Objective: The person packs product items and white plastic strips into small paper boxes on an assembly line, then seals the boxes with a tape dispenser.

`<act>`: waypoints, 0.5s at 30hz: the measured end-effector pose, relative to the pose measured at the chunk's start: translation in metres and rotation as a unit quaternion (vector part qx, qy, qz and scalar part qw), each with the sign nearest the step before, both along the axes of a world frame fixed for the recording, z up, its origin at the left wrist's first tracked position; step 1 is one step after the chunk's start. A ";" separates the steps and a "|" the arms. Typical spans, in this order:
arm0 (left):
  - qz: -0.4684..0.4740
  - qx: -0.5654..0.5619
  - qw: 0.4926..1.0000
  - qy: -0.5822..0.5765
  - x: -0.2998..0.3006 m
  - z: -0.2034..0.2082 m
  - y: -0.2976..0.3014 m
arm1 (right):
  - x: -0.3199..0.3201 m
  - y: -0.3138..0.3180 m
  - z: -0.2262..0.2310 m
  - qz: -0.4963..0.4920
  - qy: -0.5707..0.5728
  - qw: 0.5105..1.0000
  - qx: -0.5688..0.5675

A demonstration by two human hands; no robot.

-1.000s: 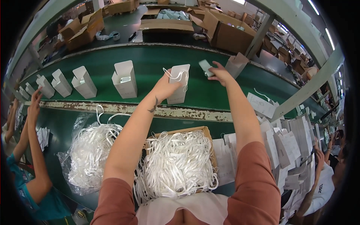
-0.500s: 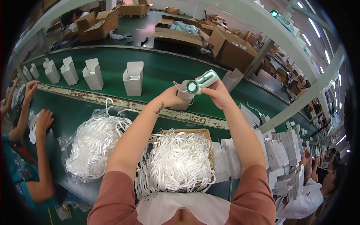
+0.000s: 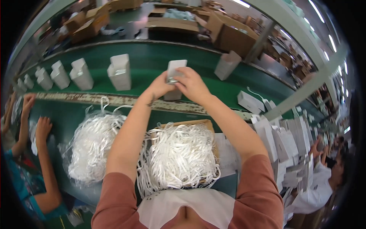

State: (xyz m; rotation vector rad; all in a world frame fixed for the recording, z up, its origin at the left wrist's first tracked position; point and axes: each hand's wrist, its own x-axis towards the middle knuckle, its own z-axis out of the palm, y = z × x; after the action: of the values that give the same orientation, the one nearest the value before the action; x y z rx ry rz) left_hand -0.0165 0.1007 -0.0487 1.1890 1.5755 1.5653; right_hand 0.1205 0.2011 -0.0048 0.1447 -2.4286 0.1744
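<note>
A white carton (image 3: 173,95) with a raised flap stands on the green belt in front of me. My left hand (image 3: 159,84) is wrapped round its left side. At the carton's mouth, my right hand (image 3: 190,84) has its fingers bent over a shiny pale green device (image 3: 172,81), which sits mostly inside the carton; only a small part shows. Nearer to me, a shallow cardboard box (image 3: 209,124) is heaped with white straps (image 3: 183,156). Left of it lies a clear plastic bag (image 3: 89,152) full of similar straps.
Several open white cartons (image 3: 120,72) line the belt to the left, and another open carton (image 3: 227,65) stands farther right. Stacked flat cartons (image 3: 284,145) lie at my right, beside a slanting metal post (image 3: 305,91). A co-worker's hands (image 3: 42,128) are at the left.
My right hand has brought the green device down from the air into the carton. The cartons on the belt have shifted left, and my view has tilted slightly.
</note>
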 end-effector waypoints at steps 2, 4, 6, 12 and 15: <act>-0.017 0.004 0.999 -0.051 -0.003 0.000 -0.009 | 0.003 -0.009 0.005 0.023 0.008 0.998 -0.066; 0.005 -0.004 0.999 -0.047 -0.012 0.000 -0.022 | 0.019 0.000 0.034 0.006 -0.010 0.997 -0.072; 0.026 -0.026 0.998 -0.049 -0.014 0.004 -0.028 | 0.039 0.023 0.049 -0.064 -0.085 0.990 -0.090; 0.179 0.047 0.981 0.061 0.003 0.058 -0.042 | 0.149 0.142 0.034 -0.376 -0.505 0.777 0.015; 0.210 0.142 0.962 0.098 0.023 0.101 -0.071 | 0.163 0.177 0.006 -0.439 -0.578 0.688 -0.022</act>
State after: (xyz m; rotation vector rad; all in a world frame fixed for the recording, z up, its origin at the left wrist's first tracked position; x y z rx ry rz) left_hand 0.0061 0.0302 0.0527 1.2462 1.8696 2.0548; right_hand 0.2832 0.3783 0.0012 -1.6077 -3.3197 -0.1989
